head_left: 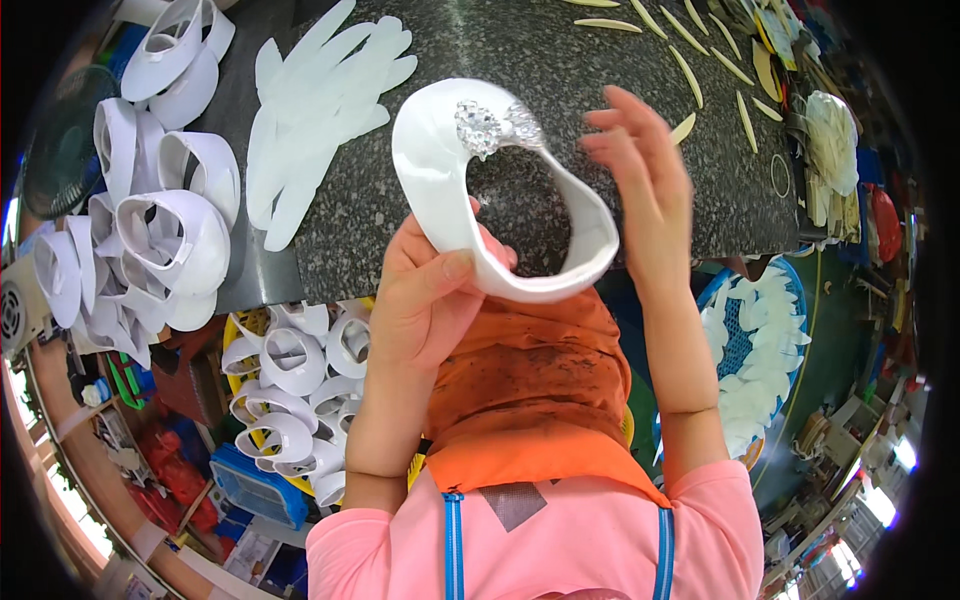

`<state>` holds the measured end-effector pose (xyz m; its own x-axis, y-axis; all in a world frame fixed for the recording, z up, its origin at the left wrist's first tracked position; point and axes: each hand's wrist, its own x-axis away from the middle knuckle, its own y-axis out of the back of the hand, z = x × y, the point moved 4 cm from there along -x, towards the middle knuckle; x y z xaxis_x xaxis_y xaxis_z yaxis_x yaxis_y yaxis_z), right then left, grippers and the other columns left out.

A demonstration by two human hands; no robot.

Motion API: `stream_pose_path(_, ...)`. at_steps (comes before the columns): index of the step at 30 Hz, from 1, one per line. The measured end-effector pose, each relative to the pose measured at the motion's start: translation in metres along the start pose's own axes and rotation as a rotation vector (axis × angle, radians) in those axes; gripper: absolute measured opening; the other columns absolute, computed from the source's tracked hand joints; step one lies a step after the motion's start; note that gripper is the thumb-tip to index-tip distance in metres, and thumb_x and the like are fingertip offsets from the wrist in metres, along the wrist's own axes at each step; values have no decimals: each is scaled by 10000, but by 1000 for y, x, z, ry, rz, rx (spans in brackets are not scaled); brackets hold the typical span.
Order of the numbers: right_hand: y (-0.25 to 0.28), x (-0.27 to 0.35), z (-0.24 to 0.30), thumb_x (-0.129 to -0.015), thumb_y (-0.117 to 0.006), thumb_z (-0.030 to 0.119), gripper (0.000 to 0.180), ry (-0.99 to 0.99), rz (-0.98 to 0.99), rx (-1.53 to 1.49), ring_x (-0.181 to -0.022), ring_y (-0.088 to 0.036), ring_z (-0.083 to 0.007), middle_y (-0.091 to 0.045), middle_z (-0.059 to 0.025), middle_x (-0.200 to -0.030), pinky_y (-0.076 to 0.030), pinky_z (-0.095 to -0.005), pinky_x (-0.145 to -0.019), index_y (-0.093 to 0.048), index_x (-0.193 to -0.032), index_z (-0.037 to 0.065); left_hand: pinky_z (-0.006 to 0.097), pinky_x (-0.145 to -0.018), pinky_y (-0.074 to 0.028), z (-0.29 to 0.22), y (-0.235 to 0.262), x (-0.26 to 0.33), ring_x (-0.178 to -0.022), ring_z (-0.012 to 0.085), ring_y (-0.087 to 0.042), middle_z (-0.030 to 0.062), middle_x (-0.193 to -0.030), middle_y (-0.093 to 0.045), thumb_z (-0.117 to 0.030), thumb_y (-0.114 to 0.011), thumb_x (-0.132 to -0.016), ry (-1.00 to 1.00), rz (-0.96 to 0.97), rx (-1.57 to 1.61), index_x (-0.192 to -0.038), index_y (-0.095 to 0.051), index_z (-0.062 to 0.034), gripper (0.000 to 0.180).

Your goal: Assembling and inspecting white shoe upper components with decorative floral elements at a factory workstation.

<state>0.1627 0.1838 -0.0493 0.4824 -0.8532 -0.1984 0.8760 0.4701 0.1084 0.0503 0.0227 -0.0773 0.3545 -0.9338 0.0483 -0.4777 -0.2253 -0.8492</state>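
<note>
My left hand (435, 285) holds a glossy white shoe upper (432, 125) by its side, thumb in front and fingers reaching inside the opening. Sparkling rhinestone ornaments (484, 128) sit at the edge of its opening, toward the far end. The upper is raised over the near edge of a dark speckled stone worktop (460, 50). To its right, my right hand (645, 170) is lifted and holds nothing, its fingers apart and slightly bent. Flat white pointed pieces (318, 120) lie overlapped in a fan on the worktop, left of the upper.
More white uppers (170, 240) are heaped at the worktop's left end. A yellow basket (238, 330) below holds others. Thin cream strips (687, 77) lie scattered at the far right. At lower right, a blue basket (738, 330) carries white pieces. A blue crate (258, 487) stands lower left.
</note>
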Motion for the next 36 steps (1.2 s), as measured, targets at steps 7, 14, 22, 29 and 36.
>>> stream_pose_path(7,-27,28,47,-730,-778,179,175,524,504,457,-778,-563,-241,-562,-17,-738,-402,-348,-776,-631,-784,100,403,-884,-519,0,4,5,-945,268,-654,132,-987,-654,7,-661,-864,-152,-270,-153,-1212,-514,-6,378)
stream_pose_path(14,-29,31,47,-735,-767,134,172,443,488,305,-737,-545,-238,-540,-22,-713,-397,-350,-772,-608,-783,90,439,-952,-484,-16,-1,-6,-996,302,-641,157,-1105,-633,-16,-628,-900,-174,-154,-193,-1239,-494,-2,365)
stream_pose_path(22,-16,3,22,-970,-618,283,308,-245,282,-535,-849,-643,-192,-673,-47,-980,-490,-341,-859,-618,-1090,0,454,-1124,-299,7,-20,-14,-1277,261,-484,57,-1277,-565,-93,-776,-731,-188,-23,-901,-1234,-566,-50,547)
stream_pose_path(29,-6,-5,-10,-1008,-435,518,460,-646,203,-1476,-614,-313,-106,-303,39,-671,-347,-271,-617,-509,-809,109,433,-962,-409,1,-63,-18,-905,227,-621,13,-869,-635,-131,-729,-686,-993,21,-1833,-903,-680,-96,225)
stream_pose_path(36,-19,-7,-13,-1010,-410,531,470,-582,265,-1569,-562,-319,-136,-324,24,-616,-352,-315,-591,-532,-823,118,374,-752,-479,12,-66,-19,-857,261,-612,67,-901,-628,-43,-755,-721,-976,52,-1693,-991,-682,-48,280)
